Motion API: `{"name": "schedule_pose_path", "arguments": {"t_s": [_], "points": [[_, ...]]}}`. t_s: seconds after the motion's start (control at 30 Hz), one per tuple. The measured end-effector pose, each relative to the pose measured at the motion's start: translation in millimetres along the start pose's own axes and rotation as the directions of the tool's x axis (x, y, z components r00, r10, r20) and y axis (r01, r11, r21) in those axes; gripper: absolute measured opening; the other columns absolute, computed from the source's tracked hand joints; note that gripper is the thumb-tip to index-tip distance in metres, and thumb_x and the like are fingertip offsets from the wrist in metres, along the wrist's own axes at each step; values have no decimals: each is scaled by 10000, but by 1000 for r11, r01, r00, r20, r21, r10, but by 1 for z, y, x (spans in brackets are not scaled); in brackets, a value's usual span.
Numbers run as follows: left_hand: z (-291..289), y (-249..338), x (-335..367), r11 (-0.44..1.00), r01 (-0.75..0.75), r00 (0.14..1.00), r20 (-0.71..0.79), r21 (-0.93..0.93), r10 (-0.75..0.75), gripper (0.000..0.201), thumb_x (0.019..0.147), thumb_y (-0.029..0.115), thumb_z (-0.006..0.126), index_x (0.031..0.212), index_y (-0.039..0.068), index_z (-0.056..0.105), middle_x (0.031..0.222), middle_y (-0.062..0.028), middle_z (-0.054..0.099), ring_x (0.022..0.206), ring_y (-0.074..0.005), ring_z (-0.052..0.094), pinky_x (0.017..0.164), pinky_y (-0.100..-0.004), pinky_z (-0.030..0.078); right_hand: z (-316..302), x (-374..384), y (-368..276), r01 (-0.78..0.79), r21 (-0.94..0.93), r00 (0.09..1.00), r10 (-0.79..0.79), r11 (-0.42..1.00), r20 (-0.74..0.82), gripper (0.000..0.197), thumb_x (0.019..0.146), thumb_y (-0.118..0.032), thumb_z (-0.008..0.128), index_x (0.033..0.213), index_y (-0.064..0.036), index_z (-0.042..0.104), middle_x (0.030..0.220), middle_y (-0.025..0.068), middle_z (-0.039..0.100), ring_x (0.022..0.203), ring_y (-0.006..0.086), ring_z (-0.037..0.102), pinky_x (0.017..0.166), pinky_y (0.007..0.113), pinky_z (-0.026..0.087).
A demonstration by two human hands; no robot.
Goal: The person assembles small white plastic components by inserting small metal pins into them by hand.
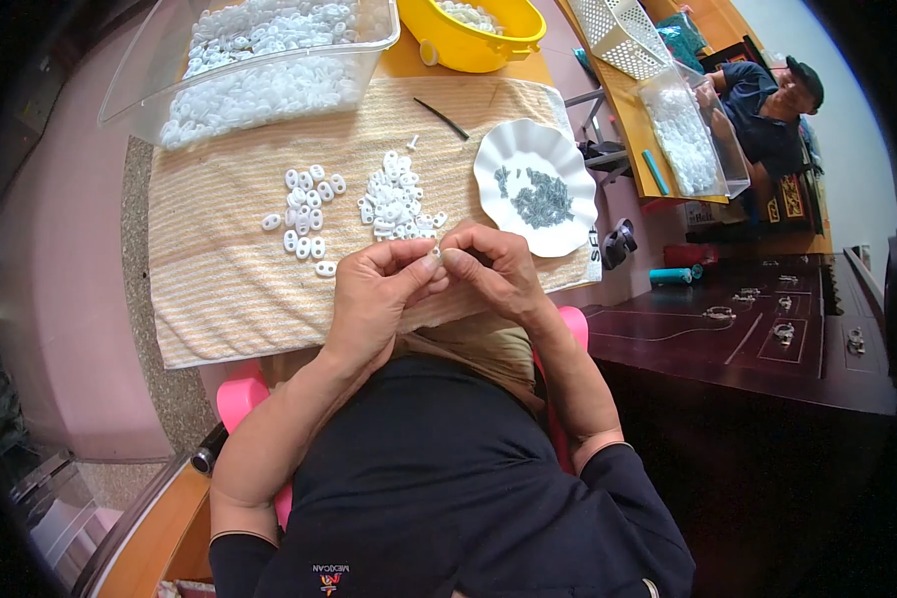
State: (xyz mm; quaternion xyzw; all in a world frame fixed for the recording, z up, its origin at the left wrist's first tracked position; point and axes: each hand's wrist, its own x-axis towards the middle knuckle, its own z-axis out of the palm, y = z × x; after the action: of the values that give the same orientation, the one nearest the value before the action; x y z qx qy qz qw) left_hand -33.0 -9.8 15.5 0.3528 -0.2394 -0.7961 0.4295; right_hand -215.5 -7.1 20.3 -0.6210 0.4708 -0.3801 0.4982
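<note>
My left hand (377, 291) and my right hand (500, 271) meet at the near edge of a striped towel, fingertips pinched together. Between them is a small white piece (437, 252), mostly covered by the fingers. Just beyond lies a heap of small white plastic parts (393, 201). To its left, several white oval pieces with two holes (303, 214) are spread in a loose group. Right of the heap sits a white scalloped plate (498, 149) holding tiny grey parts (543, 202). A thin black stick (442, 118) and a small white peg (413, 143) lie above the heap.
A clear bin (374, 42) full of white oval pieces stands at the far left, beside a yellow tub (448, 45). At right, another person (757, 110) sits by a second table with a clear bin (683, 135). Dark wooden furniture (668, 339) stands at right.
</note>
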Motion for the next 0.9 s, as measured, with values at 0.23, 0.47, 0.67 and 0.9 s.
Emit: {"name": "schedule_pose_path", "arguments": {"t_s": [0.23, 0.47, 0.67, 0.9], "points": [[2, -2, -2, 995, -63, 998, 3, 73, 62, 178, 879, 15, 633, 1037, -66, 636, 881, -95, 674, 759, -119, 651, 715, -222, 554, 5, -4, -9, -96, 174, 995, 98, 980, -5, 130, 930, -83, 587, 895, 37, 622, 839, 16, 611, 765, 65, 525, 671, 206, 432], [1, 1, 1, 998, -54, 998, -12, 26, 54, 183, 886, 5, 617, 1052, -73, 622, 908, -101, 669, 774, -129, 655, 724, -229, 563, 4, 2, 1, -34, 113, 999, 37, 993, -19, 132, 935, -76, 577, 934, 45, 628, 874, 33, 620, 781, 74, 537, 682, 209, 441], [-1, 7, 0, 999, -21, 1000, -14, -45, 20, 195, 888, 5, 612, 1066, -74, 604, 911, -114, 665, 778, -146, 661, 723, -239, 567, 2, 3, 10, -28, 224, 1000, 29, 974, 1, 169, 942, -86, 573, 1017, 51, 636, 928, 67, 636, 763, 94, 579, 671, 221, 477], [-1, 8, 0, 999, -11, 1000, -11, -52, 10, 176, 879, 0, 619, 1047, -49, 595, 874, -107, 653, 774, -161, 650, 740, -264, 565, 2, 1, 11, -74, 343, 997, 78, 936, 2, 174, 928, -64, 592, 1062, 45, 610, 933, 68, 641, 746, 92, 596, 657, 222, 507]]}}
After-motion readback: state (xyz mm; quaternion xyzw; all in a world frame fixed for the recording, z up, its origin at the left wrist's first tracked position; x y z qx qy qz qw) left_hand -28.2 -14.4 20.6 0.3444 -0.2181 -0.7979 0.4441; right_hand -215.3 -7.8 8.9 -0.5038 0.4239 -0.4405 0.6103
